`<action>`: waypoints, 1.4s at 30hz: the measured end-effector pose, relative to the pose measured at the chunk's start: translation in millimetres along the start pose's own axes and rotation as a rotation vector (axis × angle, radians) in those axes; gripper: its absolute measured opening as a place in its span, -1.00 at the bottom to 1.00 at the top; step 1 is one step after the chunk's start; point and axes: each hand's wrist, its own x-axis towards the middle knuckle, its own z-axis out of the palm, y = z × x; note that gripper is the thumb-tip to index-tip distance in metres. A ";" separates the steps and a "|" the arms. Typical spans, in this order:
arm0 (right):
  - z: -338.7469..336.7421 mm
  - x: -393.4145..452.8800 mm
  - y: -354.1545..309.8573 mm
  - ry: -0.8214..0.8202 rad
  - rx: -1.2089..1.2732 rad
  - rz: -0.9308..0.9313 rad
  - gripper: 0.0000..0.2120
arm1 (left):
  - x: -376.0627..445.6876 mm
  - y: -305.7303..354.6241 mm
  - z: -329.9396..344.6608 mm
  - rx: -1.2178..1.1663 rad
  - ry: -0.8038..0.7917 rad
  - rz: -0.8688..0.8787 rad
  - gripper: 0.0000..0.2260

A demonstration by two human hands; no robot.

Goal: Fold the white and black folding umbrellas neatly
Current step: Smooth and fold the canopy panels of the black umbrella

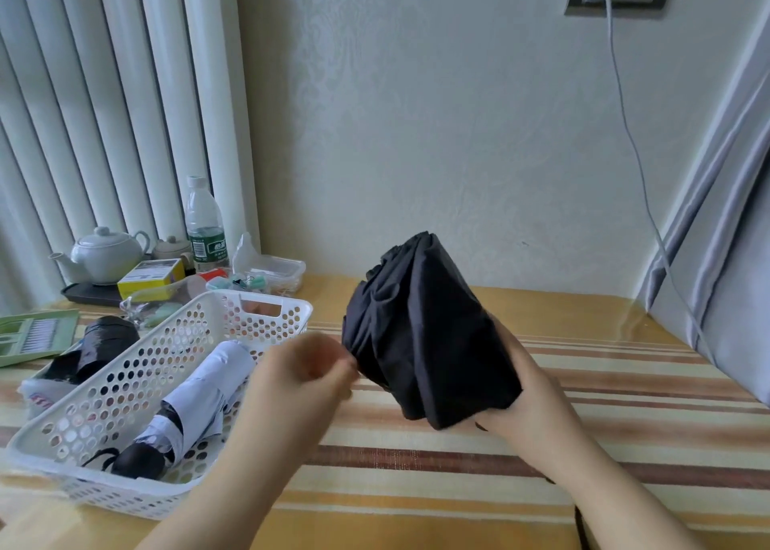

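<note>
On the striped yellow-and-brown cloth of the table point(458, 487), far left, a white perforated plastic basket point(266, 320) sits with clutter behind it: white ceramic teapot point(106, 253) on a dark tray, clear plastic water bottle with green label point(204, 226), yellow cardboard box point(150, 278), clear lidded plastic container point(279, 272). Green flat plastic organiser point(29, 335) at the left edge; roll of black plastic bags point(106, 341) just beside the basket. Grey cable point(629, 132) hangs from a wall socket at right.

White folding umbrella point(204, 391), collapsed, black handle toward the camera, lies inside the basket.

Black folding umbrella point(421, 332) held above the table, centre, tip angled up and away; fabric bunched, loose folds, not yet wrapped tight. Right hand point(525, 387) grip wraps its lower end from behind. Left hand point(312, 370), motion-blurred, pinches the fabric edge on the near left side.
</note>
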 end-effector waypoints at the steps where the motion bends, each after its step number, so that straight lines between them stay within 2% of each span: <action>1: -3.4 0.2 2.6 -0.014 0.002 -0.001 -0.03 | 2.1 6.9 -7.9 -0.017 0.094 0.103 -0.87; 3: -7.1 0.7 8.7 -0.005 -0.021 0.024 0.04 | 7.7 22.1 -16.8 -0.047 0.137 0.288 -0.90; 5: -6.5 1.0 11.6 0.034 -0.115 0.028 0.07 | 14.2 32.1 -14.1 -0.019 0.026 0.396 -0.89; 8: -2.9 0.9 12.1 0.118 -0.331 -0.039 0.02 | 28.1 27.6 3.4 0.100 -0.107 0.369 -0.89; 12: 1.1 2.0 24.0 0.204 -0.532 -0.135 0.18 | 37.0 11.1 22.3 0.199 -0.021 0.375 -0.94; 16: -2.8 2.2 43.2 0.246 -0.598 -0.110 0.22 | 35.6 -8.8 35.3 0.026 -0.151 0.325 -0.91; 17: -2.8 2.2 48.0 0.256 -0.596 -0.087 0.20 | 35.2 -13.6 38.3 -0.008 -0.121 0.310 -0.89; 19: -1.4 3.0 53.2 0.248 -0.529 -0.006 0.10 | 34.1 -23.8 45.0 -0.026 0.082 0.269 -0.81; 21: 1.6 7.5 56.1 0.224 -0.285 0.134 -0.04 | 27.4 -28.8 52.8 -0.060 0.223 0.208 -0.78; 23: 5.7 13.7 60.3 0.232 0.028 0.272 -0.19 | 16.1 -31.8 64.7 -0.057 0.107 0.222 -0.83; 26: 10.6 21.6 56.1 0.286 0.159 0.350 -0.31 | -2.3 -26.3 84.8 -0.049 -0.163 0.219 -0.86; 28: 13.3 23.8 51.8 0.305 0.180 0.365 -0.32 | -9.6 -24.1 96.1 -0.057 -0.270 0.095 -0.90; 30: 18.1 25.5 45.2 0.332 0.257 0.393 -0.38 | -13.4 -28.7 105.7 -0.068 -0.405 -0.061 -0.81; 32: 25.1 26.7 37.9 0.364 0.439 0.405 -0.44 | -14.3 -31.4 112.8 -0.163 -0.527 -0.169 -0.72; 36: 40.7 28.3 22.6 0.418 0.788 0.445 -0.56 | -10.2 -34.1 123.7 -0.373 -0.482 -0.261 -0.73; 39: 46.5 26.6 13.3 0.414 0.811 0.479 -0.55 | -10.0 -30.7 121.7 -0.408 -0.472 -0.264 -0.76; 42: 44.3 20.3 1.4 0.292 0.818 0.528 -0.56 | -7.2 -23.4 114.5 -0.389 -0.451 -0.271 -0.85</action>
